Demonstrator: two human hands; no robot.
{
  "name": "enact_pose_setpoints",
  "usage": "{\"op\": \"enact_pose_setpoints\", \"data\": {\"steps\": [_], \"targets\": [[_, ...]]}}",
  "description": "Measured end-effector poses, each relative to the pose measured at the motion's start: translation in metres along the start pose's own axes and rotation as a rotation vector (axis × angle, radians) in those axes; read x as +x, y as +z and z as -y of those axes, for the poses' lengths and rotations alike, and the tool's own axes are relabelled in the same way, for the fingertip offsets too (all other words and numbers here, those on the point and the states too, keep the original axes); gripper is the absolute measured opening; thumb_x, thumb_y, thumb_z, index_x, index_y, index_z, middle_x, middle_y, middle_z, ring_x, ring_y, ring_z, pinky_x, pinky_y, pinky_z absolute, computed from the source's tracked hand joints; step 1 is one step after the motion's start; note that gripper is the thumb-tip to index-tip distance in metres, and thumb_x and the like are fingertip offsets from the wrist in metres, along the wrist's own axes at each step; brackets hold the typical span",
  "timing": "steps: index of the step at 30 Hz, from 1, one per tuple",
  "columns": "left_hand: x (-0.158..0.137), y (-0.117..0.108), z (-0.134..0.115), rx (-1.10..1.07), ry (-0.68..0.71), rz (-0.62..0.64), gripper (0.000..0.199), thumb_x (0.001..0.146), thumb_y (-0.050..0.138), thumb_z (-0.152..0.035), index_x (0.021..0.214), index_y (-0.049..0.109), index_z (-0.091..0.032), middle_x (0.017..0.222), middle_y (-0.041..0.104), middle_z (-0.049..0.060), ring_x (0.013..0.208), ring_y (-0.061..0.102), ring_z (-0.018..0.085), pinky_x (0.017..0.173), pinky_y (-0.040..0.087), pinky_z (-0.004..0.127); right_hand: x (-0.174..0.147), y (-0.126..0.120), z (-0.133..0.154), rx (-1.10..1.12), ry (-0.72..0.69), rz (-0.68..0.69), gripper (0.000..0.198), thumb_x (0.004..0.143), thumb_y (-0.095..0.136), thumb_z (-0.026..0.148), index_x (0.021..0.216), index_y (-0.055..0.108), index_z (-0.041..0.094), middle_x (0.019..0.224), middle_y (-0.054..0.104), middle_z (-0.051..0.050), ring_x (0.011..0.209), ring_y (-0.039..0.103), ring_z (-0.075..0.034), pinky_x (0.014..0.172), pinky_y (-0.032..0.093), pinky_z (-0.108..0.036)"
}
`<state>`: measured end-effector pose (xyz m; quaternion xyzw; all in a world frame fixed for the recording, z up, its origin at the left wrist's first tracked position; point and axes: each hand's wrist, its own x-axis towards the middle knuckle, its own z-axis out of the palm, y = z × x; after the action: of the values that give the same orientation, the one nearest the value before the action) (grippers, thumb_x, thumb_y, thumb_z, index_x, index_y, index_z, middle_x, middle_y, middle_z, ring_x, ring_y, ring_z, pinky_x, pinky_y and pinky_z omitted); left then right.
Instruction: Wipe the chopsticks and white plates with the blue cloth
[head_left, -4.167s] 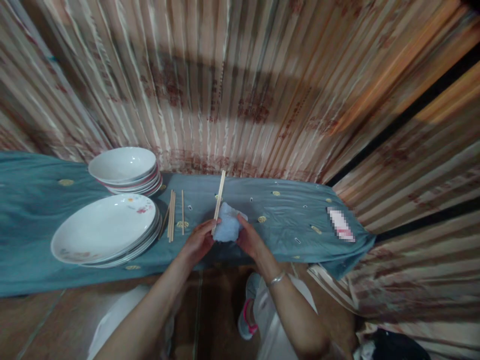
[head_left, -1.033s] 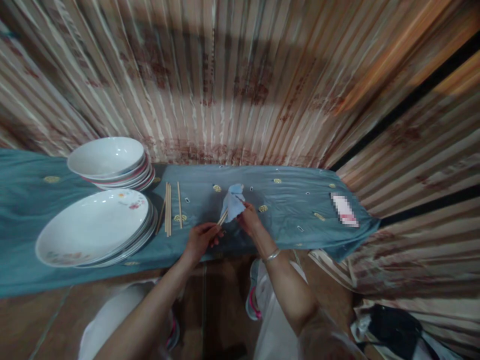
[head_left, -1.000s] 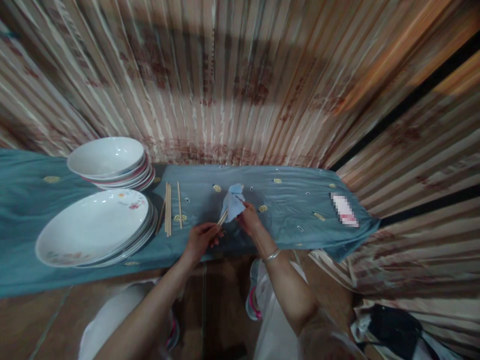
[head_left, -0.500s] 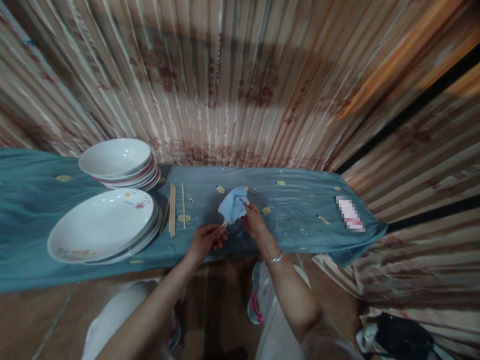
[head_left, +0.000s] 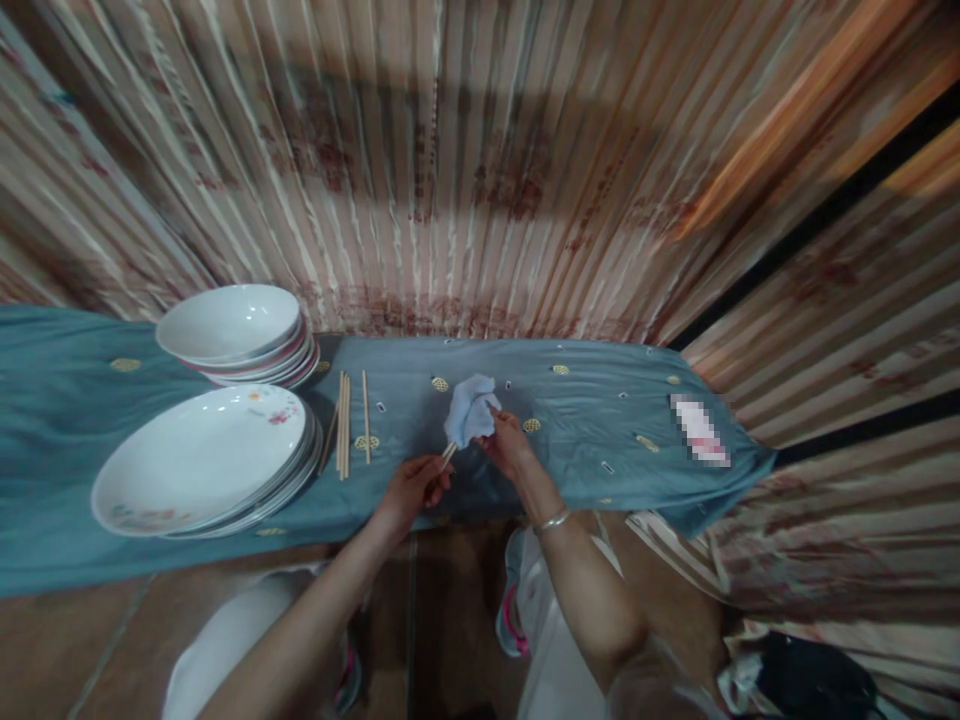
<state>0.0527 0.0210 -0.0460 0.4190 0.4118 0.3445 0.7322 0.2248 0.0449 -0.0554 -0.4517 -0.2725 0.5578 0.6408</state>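
My left hand (head_left: 415, 488) is closed on the near ends of a pair of wooden chopsticks (head_left: 448, 452), which slant up to the right. A light blue cloth (head_left: 472, 408) is wrapped round their upper part and hides it. My right hand (head_left: 507, 440), with a silver bangle at the wrist, grips the cloth around the chopsticks from the right. Left of my hands, several more chopsticks (head_left: 343, 425) lie on the blue tablecloth (head_left: 585, 470), with a single one (head_left: 366, 415) a little apart from the bunch.
On the left stands a stack of large oval plates (head_left: 202, 460) with flower prints. Behind it is a stack of white bowls (head_left: 232, 325). A blurred-out pinkish item (head_left: 699, 430) lies at the table's right end. Pleated curtains (head_left: 480, 180) hang close behind the table.
The cloth has shifted slightly along the chopsticks, and their far tip, visible before, is now covered. Both hands keep their grip in nearly the same place.
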Motion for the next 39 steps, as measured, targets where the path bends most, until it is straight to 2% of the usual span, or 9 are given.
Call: {"op": "enact_pose_setpoints", "data": {"steps": [10,15,19,22,24,27,30,35,39], "targets": [[0.010,-0.011,-0.001,0.117,0.090,-0.042,0.036,0.066,0.063,-0.050,0.054,0.057,-0.017,0.038,0.044,-0.005,0.034,0.033,0.006,0.038,0.021,0.021,-0.017,0.030,-0.013,0.084,0.158,0.066,0.027,0.053,0.078,0.036,0.061,0.059,0.019,0.050,0.056,0.006,0.048,0.052,-0.010,0.051,0.042,-0.023],[0.010,-0.019,-0.008,0.518,0.330,-0.129,0.027,0.074,0.058,-0.039,0.054,0.057,-0.020,0.044,0.051,-0.001,0.037,0.043,0.012,0.044,0.031,0.024,-0.020,0.033,0.002,0.203,0.293,0.023,0.025,0.062,0.070,0.043,0.069,0.061,0.021,0.057,0.062,0.004,0.055,0.057,-0.013,0.051,0.044,-0.022],[0.008,-0.025,-0.018,0.903,0.585,-0.139,0.013,0.075,0.056,-0.021,0.065,0.064,-0.021,0.068,0.066,0.006,0.062,0.061,0.020,0.062,0.042,0.029,-0.022,0.034,0.014,0.324,0.390,0.070,0.053,0.076,0.047,0.069,0.086,0.065,0.020,0.072,0.069,-0.004,0.075,0.066,-0.021,0.063,0.051,-0.030],[0.007,-0.027,-0.020,1.070,0.608,-0.127,0.016,0.079,0.053,-0.018,0.071,0.067,-0.021,0.075,0.067,0.009,0.066,0.062,0.021,0.064,0.043,0.029,-0.022,0.031,0.018,0.336,0.447,0.090,0.060,0.079,0.040,0.072,0.083,0.064,0.017,0.072,0.069,-0.007,0.078,0.067,-0.023,0.067,0.052,-0.034],[0.007,-0.028,-0.020,1.127,0.599,-0.118,0.018,0.081,0.052,-0.019,0.072,0.068,-0.021,0.073,0.066,0.009,0.064,0.061,0.020,0.062,0.042,0.028,-0.022,0.027,0.017,0.323,0.469,0.063,0.050,0.081,0.045,0.064,0.079,0.064,0.017,0.065,0.067,-0.005,0.070,0.066,-0.021,0.064,0.051,-0.032],[0.008,-0.028,-0.018,1.066,0.602,-0.124,0.017,0.080,0.054,-0.022,0.076,0.070,-0.022,0.074,0.067,0.007,0.064,0.060,0.018,0.061,0.042,0.027,-0.020,0.021,0.012,0.271,0.468,0.021,0.025,0.077,0.058,0.042,0.072,0.062,0.017,0.056,0.063,0.000,0.055,0.060,-0.015,0.056,0.048,-0.026],[0.009,-0.025,-0.014,0.829,0.558,-0.129,0.015,0.079,0.058,-0.029,0.077,0.070,-0.022,0.072,0.067,0.005,0.056,0.058,0.015,0.058,0.042,0.026,-0.019,0.017,0.008,0.189,0.430,0.039,0.010,0.065,0.063,0.025,0.070,0.062,0.016,0.056,0.063,0.001,0.050,0.056,-0.013,0.053,0.046,-0.023],[0.012,-0.015,-0.007,0.370,0.203,-0.069,0.038,0.070,0.061,-0.055,0.065,0.062,-0.018,0.051,0.057,-0.001,0.032,0.039,0.009,0.035,0.025,0.023,-0.019,0.018,0.003,0.133,0.253,0.031,0.018,0.057,0.064,0.021,0.074,0.062,0.017,0.058,0.062,0.004,0.052,0.056,-0.013,0.055,0.047,-0.025],[0.010,-0.010,-0.007,0.189,0.120,-0.061,0.045,0.063,0.065,-0.061,0.065,0.059,-0.016,0.050,0.054,-0.003,0.032,0.036,0.006,0.034,0.021,0.020,-0.020,0.020,0.003,0.106,0.228,0.013,0.021,0.053,0.067,0.023,0.072,0.063,0.016,0.057,0.063,0.003,0.052,0.057,-0.013,0.055,0.047,-0.025]]}}
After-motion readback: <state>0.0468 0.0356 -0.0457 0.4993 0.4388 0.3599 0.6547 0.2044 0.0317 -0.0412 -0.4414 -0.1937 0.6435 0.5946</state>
